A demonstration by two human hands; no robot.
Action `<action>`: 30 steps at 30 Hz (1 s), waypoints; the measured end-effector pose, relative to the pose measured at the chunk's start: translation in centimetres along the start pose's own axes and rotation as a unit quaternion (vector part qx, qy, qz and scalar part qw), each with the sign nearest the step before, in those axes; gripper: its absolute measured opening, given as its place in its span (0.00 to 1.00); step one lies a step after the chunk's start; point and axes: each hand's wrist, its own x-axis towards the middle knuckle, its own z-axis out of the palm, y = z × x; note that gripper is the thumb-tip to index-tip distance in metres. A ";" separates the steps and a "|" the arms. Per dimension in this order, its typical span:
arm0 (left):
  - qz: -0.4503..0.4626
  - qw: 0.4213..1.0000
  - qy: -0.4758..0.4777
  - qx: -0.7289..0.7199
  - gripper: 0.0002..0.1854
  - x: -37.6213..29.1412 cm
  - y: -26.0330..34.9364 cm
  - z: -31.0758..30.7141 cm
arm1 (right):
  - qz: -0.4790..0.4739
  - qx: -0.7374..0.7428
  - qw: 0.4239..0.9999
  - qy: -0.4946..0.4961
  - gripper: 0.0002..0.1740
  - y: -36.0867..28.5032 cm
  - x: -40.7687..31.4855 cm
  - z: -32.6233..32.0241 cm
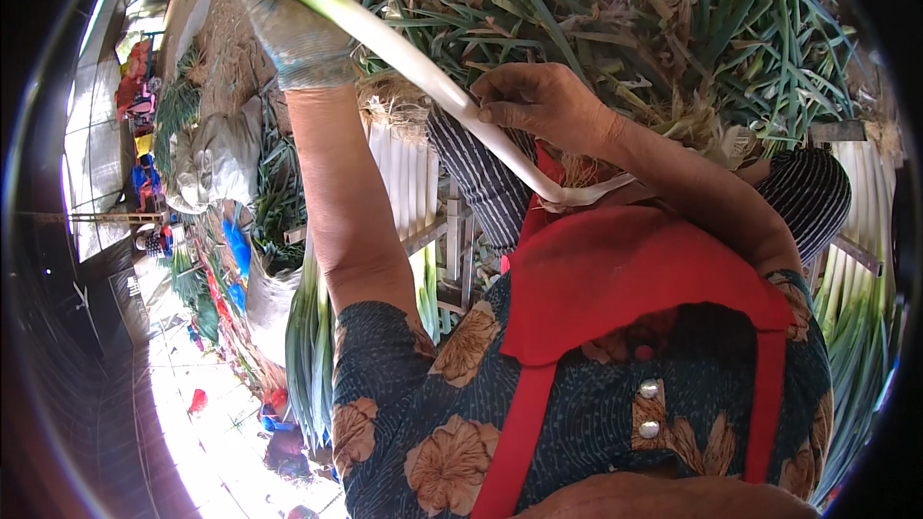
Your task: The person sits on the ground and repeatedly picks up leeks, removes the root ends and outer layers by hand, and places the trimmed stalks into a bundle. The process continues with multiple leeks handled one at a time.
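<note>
My left hand (299, 25), in a soiled knit glove, is closed around the green upper part of a long leek or large green onion (425, 76). Its white shank slants down to the right, towards the red apron (634, 267). Stringy roots (580, 169) and a loose pale strip of outer skin (595, 191) show at the lower end. Bare and dirt-stained, my right hand (544, 104) has its fingers curled, with thumb and fingertips at the side of the white shank. Whether they pinch it is not clear.
A heap of green leaves and dry husks (620, 21) lies beyond my knees. Rows of similar stalks rest on metal racks at left (404, 166) and right (858, 209). White sacks (216, 158) stand farther left. A person (151, 238) is in the left background.
</note>
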 end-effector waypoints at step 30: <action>0.052 0.947 0.206 0.241 0.18 -0.7 -3.4 1.5 | -0.023 -0.073 0.981 0.180 0.09 2.2 -3.1 1.9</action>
